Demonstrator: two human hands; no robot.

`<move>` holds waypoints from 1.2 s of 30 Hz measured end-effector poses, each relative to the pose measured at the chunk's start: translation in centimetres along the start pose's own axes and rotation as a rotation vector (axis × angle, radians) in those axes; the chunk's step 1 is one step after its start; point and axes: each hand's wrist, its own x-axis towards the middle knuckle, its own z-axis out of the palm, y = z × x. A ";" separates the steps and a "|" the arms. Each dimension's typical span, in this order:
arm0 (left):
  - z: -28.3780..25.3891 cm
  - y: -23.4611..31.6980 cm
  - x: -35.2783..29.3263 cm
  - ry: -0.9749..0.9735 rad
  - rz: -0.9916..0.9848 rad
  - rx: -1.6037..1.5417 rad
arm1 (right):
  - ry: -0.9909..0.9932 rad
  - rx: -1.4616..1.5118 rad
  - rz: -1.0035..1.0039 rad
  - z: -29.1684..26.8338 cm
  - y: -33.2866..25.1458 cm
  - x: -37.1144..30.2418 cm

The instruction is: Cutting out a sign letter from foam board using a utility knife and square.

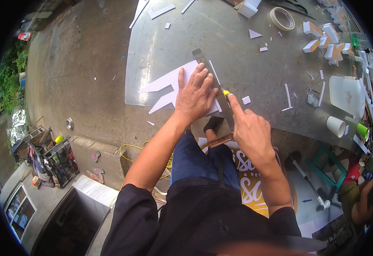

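Observation:
My left hand (195,94) lies with its fingers spread, pressing down on a white sheet (163,85) with a notch cut into its left side. Under its fingertips runs the dark metal blade of a try square (198,54), whose wooden stock (220,141) juts past the table's near edge. My right hand (252,130) grips a yellow utility knife (225,92), index finger stretched along it. The knife's tip meets the right side of the metal blade, beside a thin white strip (214,71). The lower part of the knife is hidden in my palm.
White offcuts (254,33) are scattered over the metal table (152,51). A tape roll (282,18) lies at the far right, near several white block shapes (333,53). A plastic container (346,96) and a white cup (336,126) stand at right. Another person (359,200) is at lower right.

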 end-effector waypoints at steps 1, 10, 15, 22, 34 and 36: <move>0.0 0.0 0.0 -0.002 0.000 0.001 | 0.000 0.002 0.002 0.2 0.0 -0.2; -0.2 -0.1 -0.1 -0.002 0.006 0.011 | 0.444 0.768 0.380 4.2 2.9 -3.3; -0.1 0.1 0.3 0.012 0.012 -0.017 | 0.664 0.639 0.171 10.1 2.8 -3.8; -0.3 -0.2 0.0 0.026 0.016 -0.145 | 0.415 0.993 0.361 12.2 2.9 -3.6; -5.0 0.0 -2.3 0.085 0.078 -0.099 | 0.644 1.483 0.581 9.7 6.6 -9.2; -4.7 0.4 -3.1 -0.246 0.103 0.029 | 0.672 1.438 0.606 9.5 7.1 -9.9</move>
